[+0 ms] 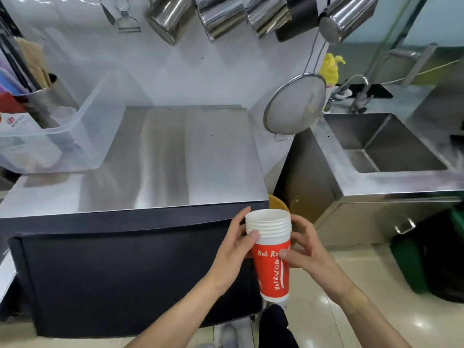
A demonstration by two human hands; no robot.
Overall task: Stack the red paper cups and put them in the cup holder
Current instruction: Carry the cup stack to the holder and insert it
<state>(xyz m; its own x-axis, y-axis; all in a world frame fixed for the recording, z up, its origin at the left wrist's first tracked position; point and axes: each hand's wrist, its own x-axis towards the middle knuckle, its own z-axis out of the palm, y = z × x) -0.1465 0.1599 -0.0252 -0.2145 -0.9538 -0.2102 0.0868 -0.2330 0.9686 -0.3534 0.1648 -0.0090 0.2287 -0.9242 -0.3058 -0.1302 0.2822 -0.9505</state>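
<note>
Though nested, six cups (pixel 271 257), two hands (pixel 270 249).

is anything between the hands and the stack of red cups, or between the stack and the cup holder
Nothing stands between the hands and the cups: the left hand and right hand already hold the stack of red paper cups from both sides, off the steel counter. No cup holder can be made out in this view, so that path cannot be judged.

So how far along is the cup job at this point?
Stacking looks done: the red paper cups sit nested in one stack with several white rims showing. In hand: left hand and right hand grip the stack in front of the steel counter. Left: putting it in the cup holder, which I cannot identify in view.
</note>
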